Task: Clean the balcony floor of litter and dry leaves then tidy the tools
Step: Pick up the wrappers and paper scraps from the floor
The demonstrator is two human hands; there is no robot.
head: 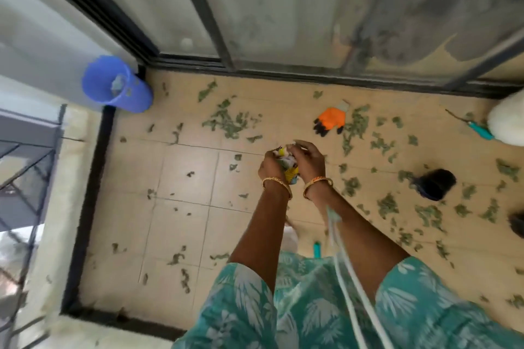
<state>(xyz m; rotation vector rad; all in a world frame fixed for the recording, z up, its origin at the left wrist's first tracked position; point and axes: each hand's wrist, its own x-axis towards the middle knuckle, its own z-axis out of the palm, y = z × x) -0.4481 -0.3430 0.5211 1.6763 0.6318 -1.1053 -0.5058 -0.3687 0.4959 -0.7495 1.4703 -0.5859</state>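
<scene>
Litter wad (287, 163) is getting scrunched between left hand (271, 165) and right hand (309, 162), both curling tight around it above leaves (226, 122).

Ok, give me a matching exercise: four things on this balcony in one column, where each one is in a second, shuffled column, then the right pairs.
Things:
1. blue bin
2. orange glove
3. crumpled litter
4. black pot

Places:
A. gripped between the left hand and the right hand
B. on the tiles among leaves, near the glass railing
C. in the far left corner
D. lying on the floor on the right side

Pairs: 1-C, 2-B, 3-A, 4-D
</scene>
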